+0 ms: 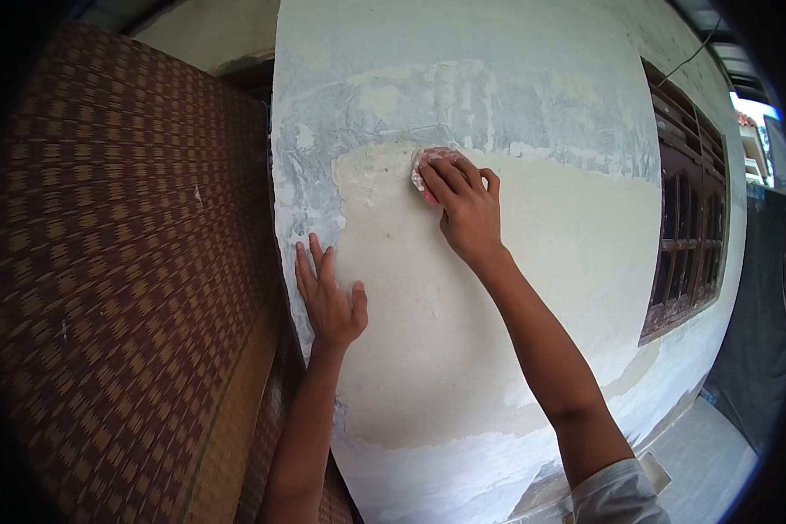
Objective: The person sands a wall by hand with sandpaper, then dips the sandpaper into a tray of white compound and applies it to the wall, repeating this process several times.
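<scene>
My right hand presses a red and white pad against the wall, with its fingers bent over the pad. The pad lies near the upper edge of a smooth beige patch, just under a rough grey-white band. Lower and to the left, my left hand rests on the wall with its fingers spread, close to the wall's left edge, and holds nothing.
A brown and tan woven panel stands along the left side, beside the wall's edge. On the right, a brown wooden window is set in the wall. Dark cloth hangs at the far right, above a pale ledge.
</scene>
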A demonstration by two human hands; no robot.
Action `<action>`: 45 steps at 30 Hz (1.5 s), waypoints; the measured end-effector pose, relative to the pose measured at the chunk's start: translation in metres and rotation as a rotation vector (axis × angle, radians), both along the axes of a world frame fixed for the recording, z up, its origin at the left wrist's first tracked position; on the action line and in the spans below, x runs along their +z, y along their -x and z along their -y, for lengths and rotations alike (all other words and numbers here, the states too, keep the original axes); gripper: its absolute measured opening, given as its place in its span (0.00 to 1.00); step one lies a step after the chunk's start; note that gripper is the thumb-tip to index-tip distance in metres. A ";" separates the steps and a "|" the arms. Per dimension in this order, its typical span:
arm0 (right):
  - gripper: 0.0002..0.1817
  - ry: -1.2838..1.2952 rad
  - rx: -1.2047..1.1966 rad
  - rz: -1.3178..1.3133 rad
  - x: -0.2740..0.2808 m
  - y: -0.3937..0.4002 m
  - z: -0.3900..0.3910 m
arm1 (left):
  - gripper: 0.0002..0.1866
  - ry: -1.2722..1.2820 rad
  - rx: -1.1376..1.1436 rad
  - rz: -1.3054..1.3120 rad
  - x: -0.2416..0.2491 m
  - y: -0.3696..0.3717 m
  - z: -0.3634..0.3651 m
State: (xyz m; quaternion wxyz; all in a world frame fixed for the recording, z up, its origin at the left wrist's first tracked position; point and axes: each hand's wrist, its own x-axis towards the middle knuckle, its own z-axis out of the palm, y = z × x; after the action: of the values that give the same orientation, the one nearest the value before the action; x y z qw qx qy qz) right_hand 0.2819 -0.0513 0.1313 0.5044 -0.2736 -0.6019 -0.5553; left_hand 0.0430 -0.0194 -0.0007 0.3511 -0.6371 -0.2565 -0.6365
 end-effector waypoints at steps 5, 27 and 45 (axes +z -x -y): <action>0.35 0.108 -0.020 0.034 -0.073 -0.007 0.000 | 0.34 -0.024 0.033 -0.001 0.002 -0.001 0.001; 0.33 0.024 0.023 0.083 -0.035 0.002 0.006 | 0.34 0.001 0.064 0.041 -0.002 -0.005 -0.001; 0.32 0.031 0.025 0.083 -0.019 0.009 0.001 | 0.35 0.026 0.052 0.048 -0.005 -0.001 -0.003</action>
State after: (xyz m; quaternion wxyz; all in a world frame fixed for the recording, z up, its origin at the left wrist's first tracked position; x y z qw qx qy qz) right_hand 0.2725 -0.0522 0.1127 0.4816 -0.2505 -0.6343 -0.5503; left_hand 0.0438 -0.0169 -0.0059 0.3530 -0.6193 -0.2898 -0.6386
